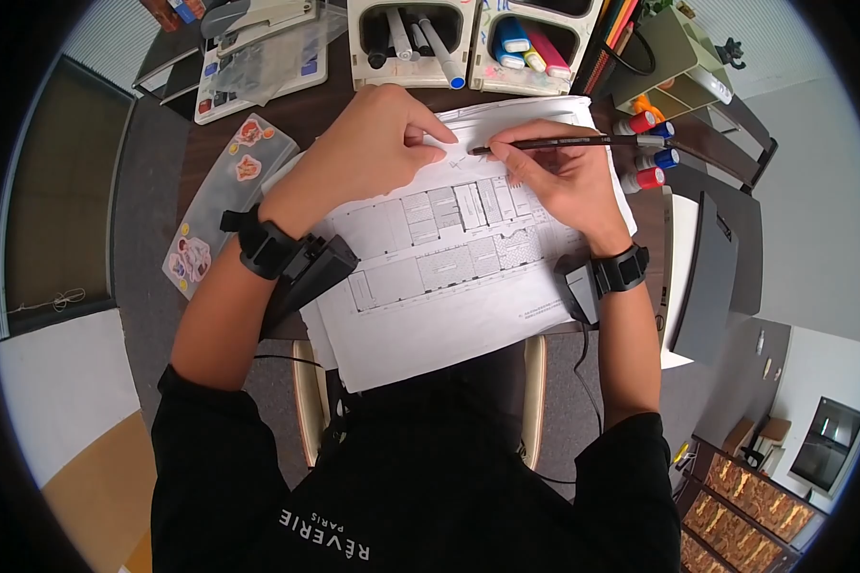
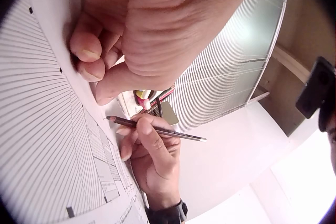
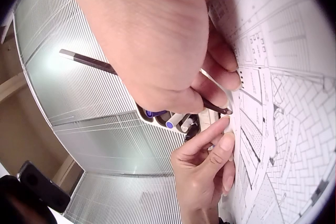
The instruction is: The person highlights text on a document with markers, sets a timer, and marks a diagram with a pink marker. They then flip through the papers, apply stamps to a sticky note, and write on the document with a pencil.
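Observation:
A printed floor plan (image 1: 430, 334) lies on stacked sheets. The right hand (image 1: 569, 181) pinches a dark pencil (image 1: 583, 141) between thumb and fingers, its tip at small marks above the drawing. Left of that tip, the left hand (image 1: 368, 143) rests on the paper with bent fingers, index finger and thumb pointing towards the pencil. In the left wrist view the left hand (image 2: 163, 29) touches the sheet, with the right hand (image 2: 157, 166) and pencil (image 2: 181, 134) beyond. The right wrist view shows the pencil (image 3: 89, 61) tip close to the left hand's (image 3: 202, 174) index fingertip.
Organisers with pens (image 1: 430, 48) and highlighters (image 1: 513, 36) stand at the table's back. Red and blue capped markers (image 1: 650, 179) lie at the right. A stickered translucent case (image 1: 225, 205) is at the left, below a white tray (image 1: 311, 81) holding a stapler and plastic bags.

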Tool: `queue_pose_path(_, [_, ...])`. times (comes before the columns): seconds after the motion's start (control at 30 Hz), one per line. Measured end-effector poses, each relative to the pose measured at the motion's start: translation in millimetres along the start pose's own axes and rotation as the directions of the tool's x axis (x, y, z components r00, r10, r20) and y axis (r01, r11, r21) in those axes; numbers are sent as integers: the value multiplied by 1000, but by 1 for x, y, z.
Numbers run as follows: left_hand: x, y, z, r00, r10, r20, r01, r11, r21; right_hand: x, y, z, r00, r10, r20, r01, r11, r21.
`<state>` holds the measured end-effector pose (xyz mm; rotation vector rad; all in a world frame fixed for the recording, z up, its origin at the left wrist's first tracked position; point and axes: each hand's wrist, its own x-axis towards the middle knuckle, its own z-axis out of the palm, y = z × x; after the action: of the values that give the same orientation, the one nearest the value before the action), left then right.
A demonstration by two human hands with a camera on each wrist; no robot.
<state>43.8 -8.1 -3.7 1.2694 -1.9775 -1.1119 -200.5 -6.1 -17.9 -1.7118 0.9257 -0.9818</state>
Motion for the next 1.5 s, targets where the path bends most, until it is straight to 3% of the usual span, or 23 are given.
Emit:
queue_pose_path(0.27, [1, 0, -1, 1000, 23, 6, -23, 998, 54, 1, -6, 1, 997, 66, -30, -66, 998, 1])
queue_pose_path(0.37, [1, -2, -1, 999, 36, 9, -36, 998, 51, 2, -2, 1, 1000, 5, -19, -4, 1000, 17])
queue_pose_path(0.8, [0, 0, 0, 1000, -11, 16, 11, 1000, 8, 1, -8, -2, 1000, 25, -1, -25, 998, -57])
queue_pose_path(0.97, [1, 0, -1, 1000, -10, 25, 9, 1000, 16, 1, -4, -3, 999, 38, -36, -36, 998, 55])
queue_pose_path(1.5, [0, 2, -1, 999, -32, 35, 33, 999, -3, 2, -5, -3, 998, 50, -43, -48, 998, 38])
